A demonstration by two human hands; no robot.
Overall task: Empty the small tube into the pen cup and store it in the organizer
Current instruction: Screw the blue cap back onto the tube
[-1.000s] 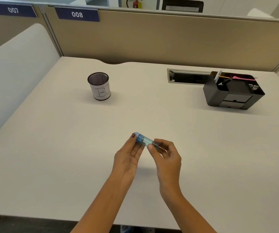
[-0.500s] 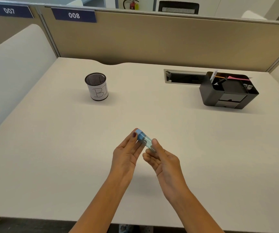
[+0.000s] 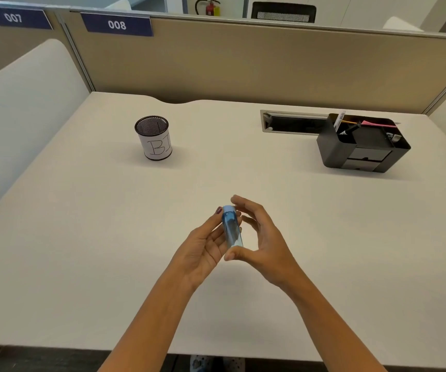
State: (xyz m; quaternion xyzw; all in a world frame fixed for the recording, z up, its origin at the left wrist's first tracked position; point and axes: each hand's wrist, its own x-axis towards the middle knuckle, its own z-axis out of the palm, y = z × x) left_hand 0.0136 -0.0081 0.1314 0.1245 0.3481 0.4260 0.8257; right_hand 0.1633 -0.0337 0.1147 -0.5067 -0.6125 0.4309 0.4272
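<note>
A small clear blue tube [image 3: 232,229] with a pale blue cap pointing away from me is held above the middle of the desk. My left hand [image 3: 205,245] cradles it from the left, fingers along its side. My right hand [image 3: 263,238] curls around it from the right, thumb at its near end and fingertips by the cap. The black mesh pen cup [image 3: 154,137], wrapped in white paper marked "B1", stands at the far left. The black organizer [image 3: 361,146] sits at the far right, with pens and a pink item in it.
A recessed cable slot [image 3: 291,122] lies in the desk just left of the organizer. Beige partition walls [image 3: 243,63] close off the back, and a white padded divider [image 3: 23,116] runs along the left. The desk's front edge is near my forearms.
The tube has turned from slanting sideways to pointing nearly straight away from me. My right hand has shifted from pinching its near end to curling around its right side.
</note>
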